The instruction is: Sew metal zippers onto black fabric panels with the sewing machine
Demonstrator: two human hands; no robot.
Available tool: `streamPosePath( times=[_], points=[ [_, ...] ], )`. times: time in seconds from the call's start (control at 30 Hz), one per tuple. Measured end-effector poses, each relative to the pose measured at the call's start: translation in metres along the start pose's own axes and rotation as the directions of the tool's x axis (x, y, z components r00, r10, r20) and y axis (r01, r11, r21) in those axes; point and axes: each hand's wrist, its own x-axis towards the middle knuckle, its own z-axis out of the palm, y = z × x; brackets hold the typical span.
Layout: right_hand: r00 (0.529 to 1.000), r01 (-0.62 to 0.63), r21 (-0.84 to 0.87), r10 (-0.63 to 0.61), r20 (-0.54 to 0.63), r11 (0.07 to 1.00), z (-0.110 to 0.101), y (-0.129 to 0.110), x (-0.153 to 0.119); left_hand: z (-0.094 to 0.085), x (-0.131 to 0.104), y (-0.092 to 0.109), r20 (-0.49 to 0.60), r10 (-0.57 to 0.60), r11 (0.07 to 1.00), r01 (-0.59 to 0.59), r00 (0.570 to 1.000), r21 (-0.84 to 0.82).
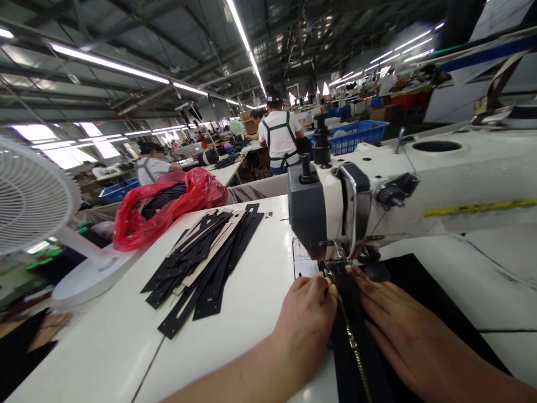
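Observation:
A white sewing machine [453, 179] with a dark grey head stands at the right, its foot down near black fabric [423, 291]. A gold-toothed zipper [354, 347] runs along the fabric from the foot toward the bottom edge. Left of the foot, my left hand [308, 316] has its fingers curled in a pinch at the zipper's edge. My right hand [403, 324] lies flat on the black fabric, fingers stretched toward the foot.
Black and beige strips [205, 252] are piled on the white table [113, 336], left of the machine. Behind them lies a red plastic bag [138, 215]. A white fan [33, 196] stands at far left. Beyond the table are people and a blue crate [361, 137].

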Motion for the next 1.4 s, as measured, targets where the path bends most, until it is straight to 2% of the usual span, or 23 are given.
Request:
streamPosePath(
  times=[0.23,0.4,0.5,0.6,0.77,0.9,1.03,1.13,1.2,1.3,1.4],
  points=[
    [1.000,0.008,0.052,-0.006,-0.029,0.999,-0.001,0.005,0.006,0.003,0.004,-0.003,0.005,-0.010,1.000,0.010,1.000,-0.001],
    [1.000,-0.027,0.147,0.028,-0.005,0.989,-0.007,0.010,0.007,0.006,0.003,-0.010,0.006,-0.082,0.990,0.082,0.997,-0.111],
    [0.997,-0.074,0.229,0.076,-0.001,0.971,-0.018,0.001,0.009,-0.002,-0.001,-0.013,-0.012,-0.096,0.959,0.089,0.995,-0.267],
    [0.996,-0.085,0.229,0.074,0.056,0.970,-0.028,-0.015,0.013,-0.010,-0.005,-0.014,-0.041,-0.070,0.929,0.051,0.997,-0.367],
    [0.977,-0.181,0.273,0.142,0.156,0.945,-0.029,-0.035,0.017,-0.010,-0.008,-0.020,-0.061,-0.041,0.916,0.013,0.997,-0.402],
    [0.976,-0.210,0.287,0.184,0.115,0.935,-0.024,-0.037,0.014,-0.004,-0.009,-0.024,-0.046,-0.039,0.910,0.016,0.998,-0.415],
    [0.974,-0.209,0.300,0.227,-0.025,0.931,-0.025,-0.034,0.011,-0.004,-0.011,-0.025,-0.055,-0.048,0.922,0.023,0.997,-0.386],
    [0.956,-0.263,0.338,0.290,-0.033,0.904,-0.030,-0.033,0.007,-0.006,-0.012,-0.019,-0.044,-0.036,0.950,0.020,0.998,-0.311],
    [0.968,-0.238,0.318,0.251,0.000,0.918,-0.034,-0.032,0.002,-0.006,-0.014,-0.011,-0.044,-0.001,0.978,-0.009,0.999,-0.210],
    [0.991,-0.128,0.191,0.131,-0.003,0.973,-0.034,-0.029,-0.006,-0.003,-0.017,0.004,-0.071,0.078,0.997,-0.080,0.994,-0.017],
    [0.999,-0.032,0.103,0.032,0.007,0.994,-0.027,-0.024,-0.013,-0.002,-0.018,0.016,-0.116,0.107,0.992,-0.098,0.987,0.079]
  ],
)
